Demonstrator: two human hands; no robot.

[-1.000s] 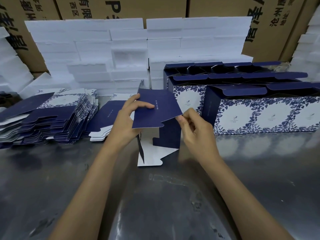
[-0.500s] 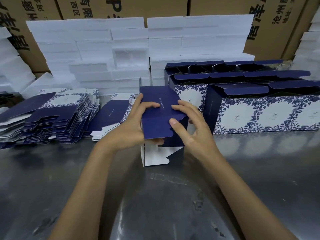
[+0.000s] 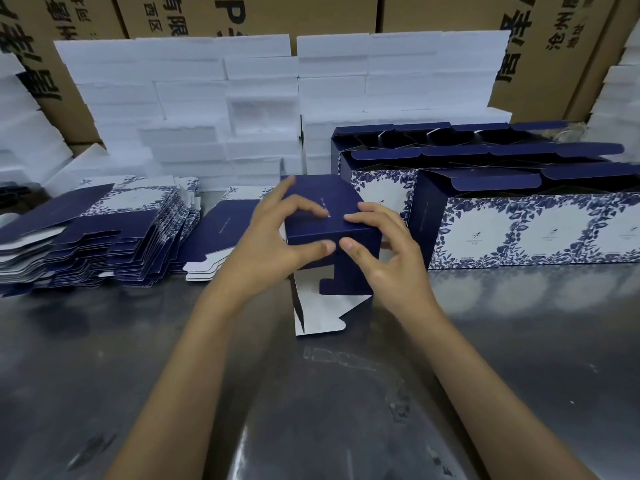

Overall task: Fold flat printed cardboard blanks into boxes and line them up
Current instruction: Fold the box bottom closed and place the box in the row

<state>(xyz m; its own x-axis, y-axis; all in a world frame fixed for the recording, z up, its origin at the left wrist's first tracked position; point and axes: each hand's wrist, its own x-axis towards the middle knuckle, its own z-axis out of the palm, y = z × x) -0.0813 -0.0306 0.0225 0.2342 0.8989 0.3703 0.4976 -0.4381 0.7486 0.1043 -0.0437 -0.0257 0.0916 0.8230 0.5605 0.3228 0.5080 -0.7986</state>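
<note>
Your left hand (image 3: 273, 242) and right hand (image 3: 388, 258) both hold the half-formed box (image 3: 332, 233), which stands on the steel table (image 3: 519, 341) in front of you, just left of the finished boxes (image 3: 519, 220). Your left fingers lie curved over its dark blue top panel and the thumb presses on the near face; your right fingers rest on the top's right edge, with that thumb on the near face too, tip almost meeting the left thumb. Both hands are curled round the box. Below your thumbs a white-backed flap (image 3: 322, 313) hangs loose, its lower edge on the table.

The finished boxes, blue with white floral fronts, stand in rows touching one another, their top flaps open. To your left lies the fanned pile of flat blanks (image 3: 90, 244), and a smaller pile (image 3: 221, 237) sits between it and your left hand. White foam blocks (image 3: 207, 98) are stacked behind, against brown cartons (image 3: 433, 15) with black lettering.
</note>
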